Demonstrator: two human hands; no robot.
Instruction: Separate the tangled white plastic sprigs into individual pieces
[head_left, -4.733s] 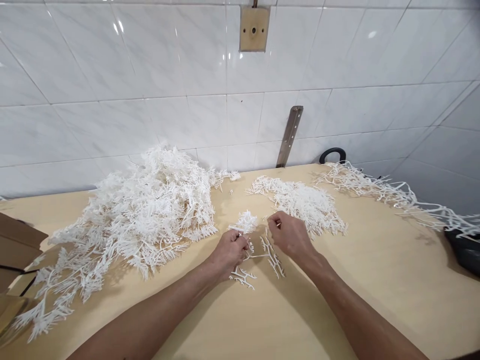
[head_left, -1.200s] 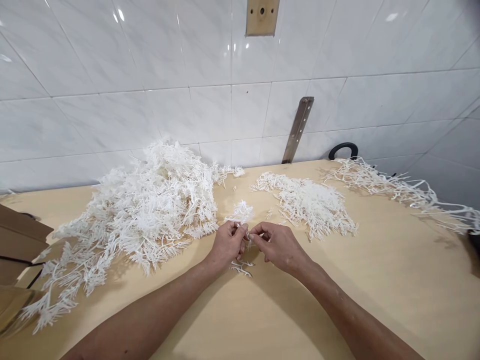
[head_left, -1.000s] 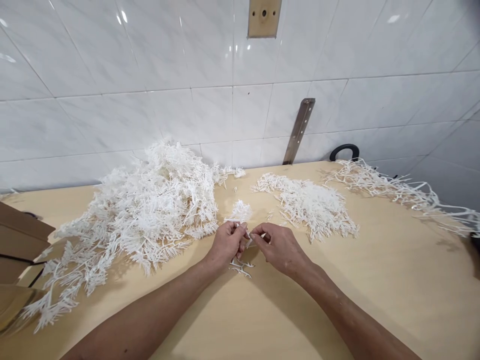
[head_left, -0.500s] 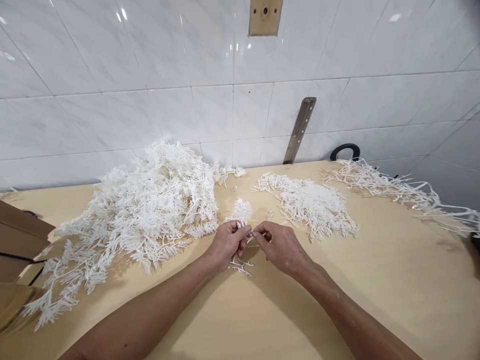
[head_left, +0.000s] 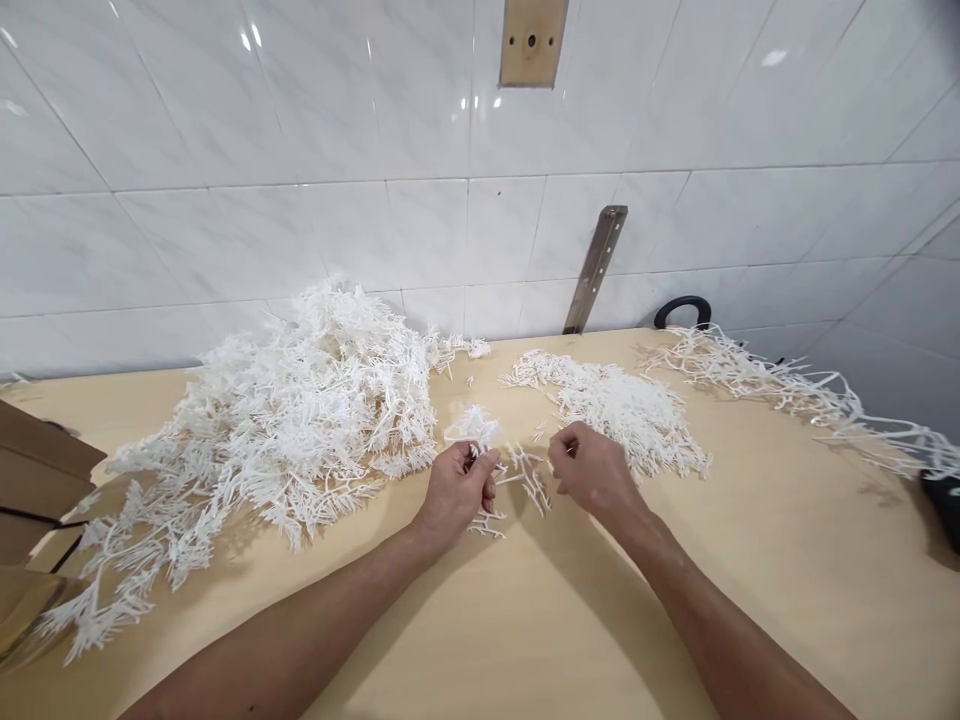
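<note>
My left hand (head_left: 459, 488) is closed on a white branched sprig (head_left: 529, 482), whose bare forked stems stick out to the right and below the fingers. A feathery white tuft (head_left: 477, 424) shows just above that hand. My right hand (head_left: 589, 468) stands apart to the right, its thumb and fingers pinched together; whatever it may hold is too small to make out. Behind the right hand lies a flat pile of small white pieces (head_left: 630, 405). A large heap of white feathery sprigs (head_left: 322, 390) fills the table's left side.
Bare white stems (head_left: 795, 390) stretch along the right rear of the table (head_left: 525, 640). A black loop handle (head_left: 682, 310) and a perforated metal strip (head_left: 596, 270) stand near the tiled wall. Cardboard (head_left: 45, 470) is at the left edge, a dark object (head_left: 943, 505) at the right.
My right hand has moved right, away from my left hand. Forked stems now show between the hands. The view has shifted slightly.
</note>
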